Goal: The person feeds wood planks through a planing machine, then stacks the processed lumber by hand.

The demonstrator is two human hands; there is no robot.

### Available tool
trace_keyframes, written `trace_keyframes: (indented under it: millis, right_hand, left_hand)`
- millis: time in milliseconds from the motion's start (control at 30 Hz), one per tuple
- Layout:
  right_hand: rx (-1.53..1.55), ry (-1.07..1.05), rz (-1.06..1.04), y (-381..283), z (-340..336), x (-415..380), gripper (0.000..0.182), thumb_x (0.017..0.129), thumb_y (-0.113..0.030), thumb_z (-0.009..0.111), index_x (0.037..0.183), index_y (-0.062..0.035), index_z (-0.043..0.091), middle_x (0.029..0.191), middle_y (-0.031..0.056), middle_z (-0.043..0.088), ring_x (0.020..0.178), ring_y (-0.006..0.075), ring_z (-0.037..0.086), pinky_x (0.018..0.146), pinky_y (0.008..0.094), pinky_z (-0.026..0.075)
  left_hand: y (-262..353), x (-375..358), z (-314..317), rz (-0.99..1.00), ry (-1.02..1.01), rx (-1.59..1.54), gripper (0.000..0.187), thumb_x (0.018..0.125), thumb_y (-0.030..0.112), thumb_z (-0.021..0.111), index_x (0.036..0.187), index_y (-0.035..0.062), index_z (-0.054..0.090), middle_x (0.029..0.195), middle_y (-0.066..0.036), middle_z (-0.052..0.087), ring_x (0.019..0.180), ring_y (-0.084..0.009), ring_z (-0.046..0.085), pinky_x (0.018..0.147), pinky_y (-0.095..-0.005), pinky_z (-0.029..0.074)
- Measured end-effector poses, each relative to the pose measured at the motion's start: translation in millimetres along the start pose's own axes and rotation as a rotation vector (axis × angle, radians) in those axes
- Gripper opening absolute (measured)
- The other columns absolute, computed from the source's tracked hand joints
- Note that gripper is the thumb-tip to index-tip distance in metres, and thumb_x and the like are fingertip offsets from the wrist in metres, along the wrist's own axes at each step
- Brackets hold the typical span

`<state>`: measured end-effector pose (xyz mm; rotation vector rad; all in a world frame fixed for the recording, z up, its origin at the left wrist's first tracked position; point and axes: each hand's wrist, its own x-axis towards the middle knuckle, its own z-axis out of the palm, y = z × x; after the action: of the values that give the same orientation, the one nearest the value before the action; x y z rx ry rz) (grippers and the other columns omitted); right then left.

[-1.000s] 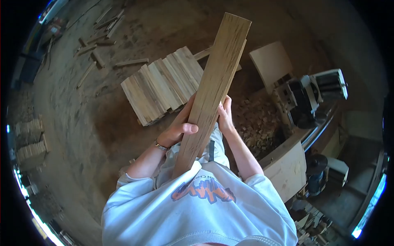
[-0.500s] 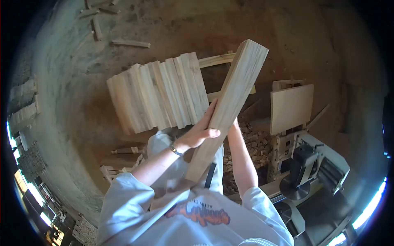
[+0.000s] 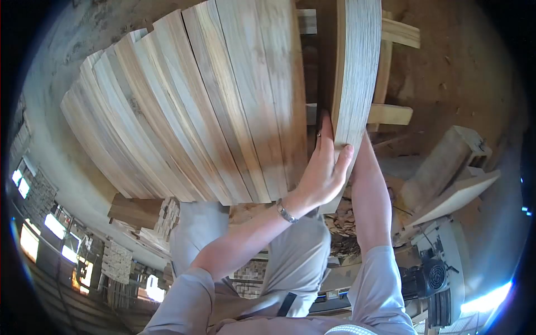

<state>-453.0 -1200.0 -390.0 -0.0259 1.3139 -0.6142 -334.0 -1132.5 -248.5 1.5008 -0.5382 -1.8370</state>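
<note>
A thick wooden beam (image 3: 360, 67) stands out ahead of me, its near end close to my knees. My left hand (image 3: 325, 173), with a metal-banded watch at the wrist, grips its left side, thumb on the upper face. My right forearm (image 3: 373, 195) reaches up along the other side; the hand itself is hidden behind the beam, holding it from there. Left of the beam lies a row of similar beams (image 3: 195, 111), side by side with uneven ends. A narrow gap separates the held beam from the row's right edge.
Pale wooden bearers (image 3: 393, 114) stick out beneath the held beam to the right. Boards and a wooden block (image 3: 441, 162) stand further right, above a dark motor (image 3: 432, 276). Offcuts (image 3: 352, 226) lie below the beam, and stacked wood (image 3: 159, 220) is at lower left.
I have bent closer to the row of beams. The held beam has swung from a slant to nearly parallel with the row and come beside its right edge, both hands still on it.
</note>
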Motion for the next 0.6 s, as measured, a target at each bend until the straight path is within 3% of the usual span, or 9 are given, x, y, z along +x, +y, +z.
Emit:
trace_keyframes:
  millis: [67,100,233,333,400,600]
  right_hand:
    - [-0.011,0.004,0.018,3,14,13,0.071,0.092,-0.062,0.032,0.137,-0.0075,0.037,0.131,0.0094,0.047,0.116,0.0229,0.050,0.096,0.0395,0.044]
    - [-0.015,0.006,0.023,5,17,15,0.071,0.092,-0.063,0.032,0.137,-0.0075,0.036,0.132,0.0094,0.047,0.117,0.0230,0.049,0.097,0.0396,0.044]
    - [-0.027,0.013,0.034,4,36,26,0.074,0.092,-0.064,0.031,0.139,-0.0072,0.035,0.134,0.0096,0.045,0.119,0.0231,0.048,0.098,0.0397,0.043]
    - [-0.060,0.012,0.048,3,51,25,0.076,0.091,-0.065,0.030,0.140,-0.0070,0.033,0.135,0.0097,0.044,0.120,0.0232,0.047,0.099,0.0398,0.042]
    - [-0.096,0.019,0.051,0,61,18,0.078,0.091,-0.066,0.030,0.141,-0.0069,0.032,0.136,0.0098,0.043,0.121,0.0232,0.046,0.099,0.0398,0.041]
    - [-0.301,0.072,0.074,-25,114,-42,0.082,0.090,-0.068,0.029,0.143,-0.0065,0.030,0.139,0.0101,0.041,0.124,0.0234,0.044,0.101,0.0400,0.040]
  left_hand:
    - [10,-8,-8,0.028,0.052,0.190,0.064,0.096,0.013,0.046,0.142,-0.0111,0.009,0.141,-0.032,0.030,0.131,-0.0351,0.036,0.108,-0.0372,0.028]
    - [7,-17,-8,0.225,0.153,0.427,0.062,0.094,0.008,0.047,0.142,-0.0108,0.013,0.141,-0.032,0.031,0.130,-0.0370,0.038,0.107,-0.0368,0.030]
    - [80,-85,-33,0.153,-0.072,0.160,0.054,0.088,-0.007,0.045,0.140,-0.0069,0.030,0.145,-0.025,0.031,0.132,-0.0359,0.037,0.107,-0.0367,0.031]
    - [85,-138,-57,0.129,-0.142,0.151,0.047,0.088,-0.007,0.045,0.135,-0.0070,0.039,0.140,-0.023,0.040,0.129,-0.0336,0.042,0.106,-0.0363,0.033]
    - [75,-165,-74,0.026,-0.174,0.296,0.042,0.087,-0.004,0.049,0.130,-0.0034,0.047,0.129,-0.022,0.051,0.118,-0.0330,0.052,0.099,-0.0352,0.040]
    - [72,-237,-121,-0.151,-0.078,0.435,0.035,0.088,0.009,0.056,0.123,0.0035,0.056,0.111,-0.018,0.060,0.096,-0.0331,0.057,0.084,-0.0379,0.047]
